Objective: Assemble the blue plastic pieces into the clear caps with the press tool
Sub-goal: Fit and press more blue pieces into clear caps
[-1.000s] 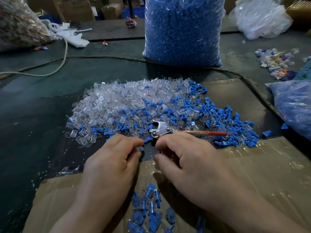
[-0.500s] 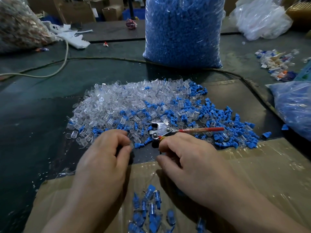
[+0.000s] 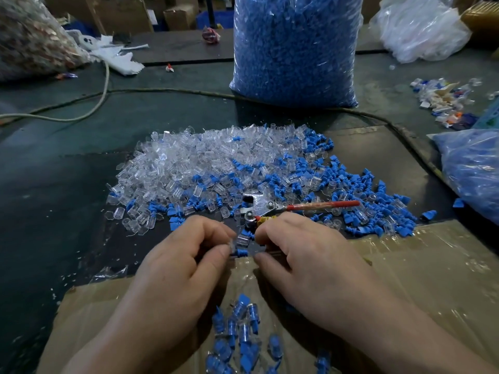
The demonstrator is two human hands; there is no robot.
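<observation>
Half a second back the left hand was out at the near edge of the loose pile, knuckles down among the parts. Now it has drawn in, and its thumb and forefinger pinch a blue piece, the tip poking out toward the right hand. I take that as the pick done and the fitting about to start. A clear cap sits just above that piece, in the gap between the two sets of fingers.

The right hand has hardly shifted. Its fingers are curled over the yellow handle of the press tool, whose metal head lies just beyond their tips, with the red handle sticking out free to the right.

I cannot tell whether the clear cap is held or just lying on the counter. The right palm hides the grip on the yellow handle, and whether the left hand carries a second part is lost behind its fingers.
</observation>
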